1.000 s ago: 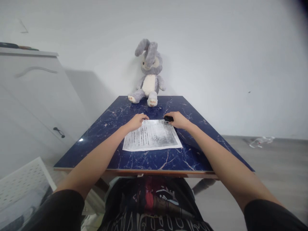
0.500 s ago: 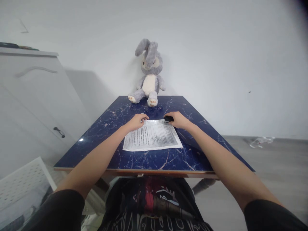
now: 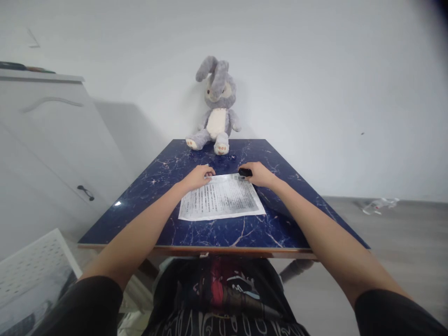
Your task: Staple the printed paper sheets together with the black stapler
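Note:
A printed sheet of paper [image 3: 224, 203] lies flat on the blue marble-patterned table [image 3: 210, 235], its text turned sideways to me. At its far left part, my left hand [image 3: 199, 177] is closed with curled fingers on the paper's far edge. My right hand [image 3: 261, 174] grips a small black stapler [image 3: 245, 172] at the far right corner of the sheet. A bit of metal shows under the stapler, over the paper's edge. Its rear is hidden inside my right hand.
A grey plush rabbit [image 3: 219, 107] sits at the table's far end against the wall. On the left stands a white cabinet [image 3: 52, 140], with a white perforated basket [image 3: 38, 261] below. A clear plastic item [image 3: 381, 206] lies on the floor at right.
The fingers of my left hand have shifted very slightly left along the paper's far edge. My right hand and the stapler stay in place.

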Tool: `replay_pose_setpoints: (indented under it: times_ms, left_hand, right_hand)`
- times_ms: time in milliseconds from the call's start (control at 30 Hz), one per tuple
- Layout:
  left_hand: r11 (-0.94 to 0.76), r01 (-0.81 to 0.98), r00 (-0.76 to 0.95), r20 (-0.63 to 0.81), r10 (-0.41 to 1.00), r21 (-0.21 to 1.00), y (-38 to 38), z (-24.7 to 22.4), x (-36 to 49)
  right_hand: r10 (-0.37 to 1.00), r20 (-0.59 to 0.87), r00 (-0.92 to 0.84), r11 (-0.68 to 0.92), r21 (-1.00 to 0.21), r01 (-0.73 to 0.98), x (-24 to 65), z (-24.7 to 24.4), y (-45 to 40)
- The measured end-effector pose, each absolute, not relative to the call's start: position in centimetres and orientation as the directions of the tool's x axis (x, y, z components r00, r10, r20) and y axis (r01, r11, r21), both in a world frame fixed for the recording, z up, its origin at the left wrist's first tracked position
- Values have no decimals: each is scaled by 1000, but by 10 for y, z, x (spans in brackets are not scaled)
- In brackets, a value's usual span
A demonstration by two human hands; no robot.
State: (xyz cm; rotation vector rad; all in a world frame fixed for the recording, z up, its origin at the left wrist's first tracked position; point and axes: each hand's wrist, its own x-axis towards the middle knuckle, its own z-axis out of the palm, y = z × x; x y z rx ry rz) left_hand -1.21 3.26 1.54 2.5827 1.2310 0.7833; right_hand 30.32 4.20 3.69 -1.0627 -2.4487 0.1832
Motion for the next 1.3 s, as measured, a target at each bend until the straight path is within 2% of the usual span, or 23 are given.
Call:
replay_pose_setpoints:
  times_ms: [400,733,900,1133,1300]
  left_hand:
    - [-601,698,480,369,796,390,31,13,-11]
    - [-544,795,467,300,832,270,22,22,-8]
    - [-537,796,477,255,841,281,22,26,-11]
    - [-506,844,466,220,857,180,22,30,-12]
    - [-529,796,492,195,848,294,24,26,-12]
  right_hand:
    - [721,356,-594,690,-295,661,303,37,42]
    - [706,369,-604,706,-291,646,304,34,45]
    - [715,361,-598,696,-296,654,304,33,46]
    - [709,369,-600,702,-303,644,304,32,47]
    - [707,373,-601,704,-300,643,304,32,46]
